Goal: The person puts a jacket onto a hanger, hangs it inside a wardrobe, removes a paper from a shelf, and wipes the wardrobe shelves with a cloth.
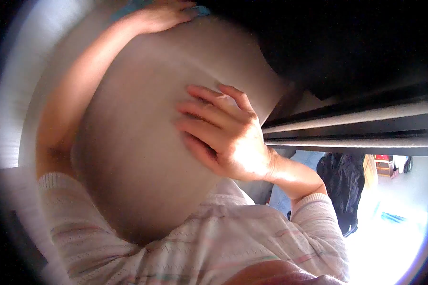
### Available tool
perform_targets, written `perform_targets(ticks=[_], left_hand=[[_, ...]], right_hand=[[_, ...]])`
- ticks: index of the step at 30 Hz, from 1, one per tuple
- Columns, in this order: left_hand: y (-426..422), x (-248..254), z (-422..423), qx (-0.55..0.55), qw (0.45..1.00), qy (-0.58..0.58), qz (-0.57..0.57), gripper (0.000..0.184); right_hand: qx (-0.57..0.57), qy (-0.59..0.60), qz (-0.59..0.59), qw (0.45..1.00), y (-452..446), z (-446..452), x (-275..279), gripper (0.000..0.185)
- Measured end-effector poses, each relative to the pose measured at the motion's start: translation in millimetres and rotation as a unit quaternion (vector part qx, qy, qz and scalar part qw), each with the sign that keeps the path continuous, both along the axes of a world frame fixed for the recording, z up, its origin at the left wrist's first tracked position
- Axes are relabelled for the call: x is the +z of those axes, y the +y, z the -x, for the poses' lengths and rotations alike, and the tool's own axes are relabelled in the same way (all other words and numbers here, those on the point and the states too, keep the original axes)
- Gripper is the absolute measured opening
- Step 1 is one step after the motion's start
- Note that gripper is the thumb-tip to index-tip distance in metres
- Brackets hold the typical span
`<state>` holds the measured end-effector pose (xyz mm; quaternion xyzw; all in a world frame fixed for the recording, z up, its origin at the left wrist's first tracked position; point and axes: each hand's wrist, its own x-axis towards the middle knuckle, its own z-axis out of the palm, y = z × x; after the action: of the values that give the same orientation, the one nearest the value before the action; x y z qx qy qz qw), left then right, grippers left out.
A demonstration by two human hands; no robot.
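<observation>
A broad, smooth beige surface [138, 156] with rounded edges fills the middle of the view; its kind is unclear. My right hand [233, 133] is over it, open, fingers apart and slightly bent, with nothing in them. Some fingertips are blurred, and I cannot tell if they touch the surface. My left arm reaches along the left side to the far edge. There my left hand [164, 18] lies on a blue cloth [202, 10], gripping it from above. The cloth shows on both sides of that hand, and the frame's top edge cuts off part of it.
Dark rails with pale strips [352, 118] run to the right of the beige surface. Beyond them hangs a black garment [342, 190], and a small reddish-brown rack [384, 166] stands farther back. Bright light floods the lower right. Deep shadow covers the upper right.
</observation>
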<state>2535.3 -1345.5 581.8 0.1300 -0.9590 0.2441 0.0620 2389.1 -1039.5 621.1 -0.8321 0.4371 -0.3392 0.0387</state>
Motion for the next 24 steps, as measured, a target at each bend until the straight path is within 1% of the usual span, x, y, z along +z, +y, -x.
perform_targets(ticks=[2,3,6,7,9,10,11,12,13,14,15,16,18,20,22,23,24], left_hand=[[12,2,21,0.048,0.995,-0.008,-0.088,0.039],[16,0,32,0.056,0.992,-0.007,-0.111,0.039],[53,14,46,0.047,0.989,0.007,-0.142,0.037],[55,13,50,0.039,0.988,0.008,-0.147,0.037],[73,11,37,0.029,0.986,0.018,-0.161,0.036],[75,14,43,0.022,0.985,0.019,-0.167,0.036],[68,5,65,0.007,0.986,0.018,-0.167,0.036],[34,-24,131,-0.008,0.984,0.012,-0.179,0.035],[28,-23,168,-0.020,0.984,0.005,-0.178,0.035],[34,-24,176,-0.032,0.983,0.004,-0.180,0.034],[41,-23,183,-0.042,0.983,0.002,-0.181,0.034],[47,-20,186,-0.050,0.982,0.000,-0.183,0.034],[61,-12,188,-0.064,0.980,-0.003,-0.189,0.033],[77,-4,186,-0.079,0.977,-0.006,-0.199,0.032],[102,1,177,-0.086,0.974,-0.008,-0.210,0.032],[116,5,168,-0.088,0.973,-0.005,-0.215,0.031],[128,10,158,-0.088,0.971,-0.003,-0.222,0.031]], right_hand=[[0.000,0.001,0.010,1.000,4,-11,1,0.020],[-0.001,0.002,0.005,1.000,1,-15,0,0.022],[0.017,-0.009,0.023,1.000,31,-20,18,0.024],[0.018,-0.011,0.023,0.999,18,-26,16,0.024],[0.024,-0.041,-0.039,0.998,34,-59,13,0.023],[0.023,-0.048,-0.035,0.998,28,-58,14,0.023],[0.022,-0.055,-0.032,0.998,23,-51,7,0.022],[0.014,-0.059,-0.005,0.998,-44,33,-44,0.020],[0.013,-0.058,0.031,0.998,-69,69,-41,0.018],[0.013,-0.056,0.066,0.996,-72,72,-43,0.017],[0.056,-0.100,0.085,0.990,-74,79,-43,0.015],[0.068,-0.135,0.081,0.985,-74,83,-44,0.013],[0.067,-0.198,-0.016,0.978,-72,89,-41,0.013],[0.063,-0.323,-0.103,0.939,-69,91,-38,0.015],[0.060,-0.388,-0.136,0.910,-61,95,-33,0.018],[0.098,-0.478,-0.162,0.858,-47,88,-29,0.013],[0.114,-0.480,-0.145,0.858,-31,81,-24,0.012]])
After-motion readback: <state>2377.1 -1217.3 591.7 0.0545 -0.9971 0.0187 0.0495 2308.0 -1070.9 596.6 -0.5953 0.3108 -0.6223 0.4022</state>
